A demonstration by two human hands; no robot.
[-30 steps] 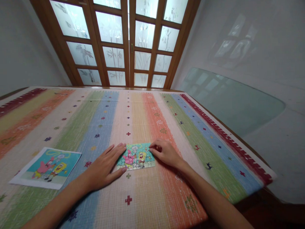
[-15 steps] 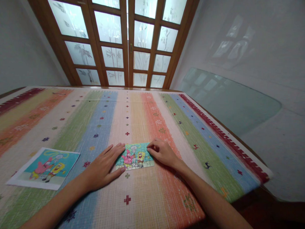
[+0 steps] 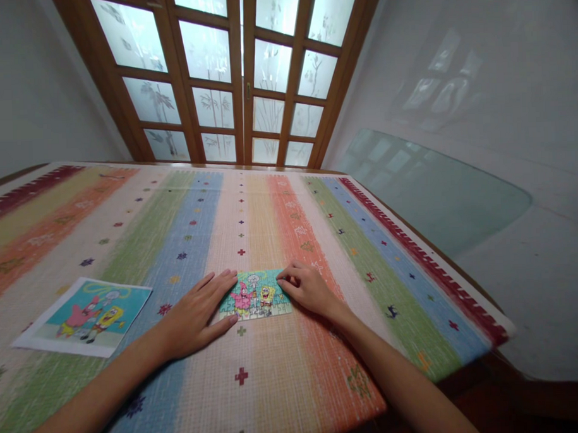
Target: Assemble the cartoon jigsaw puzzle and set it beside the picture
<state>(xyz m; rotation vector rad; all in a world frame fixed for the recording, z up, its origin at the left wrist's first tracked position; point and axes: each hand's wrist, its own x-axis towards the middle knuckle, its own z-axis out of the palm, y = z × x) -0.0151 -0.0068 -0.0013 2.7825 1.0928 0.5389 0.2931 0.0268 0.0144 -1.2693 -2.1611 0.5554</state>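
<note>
Item: small cartoon jigsaw puzzle (image 3: 256,295), flat on the striped surface (image 3: 285,381), near its front edge, between my two hands.

Left hand (image 3: 198,317): fingers spread apart, pressed flat against the puzzle's left edge, apparently bracing it so it does not slide.

Right hand (image 3: 310,288): fingers (image 3: 287,281) curled together, tips bearing on the puzzle's upper right corner; whether they pinch a piece I cannot tell.

Reference picture (image 3: 86,315): printed sheet, well to the left, within sight for comparison.
</note>
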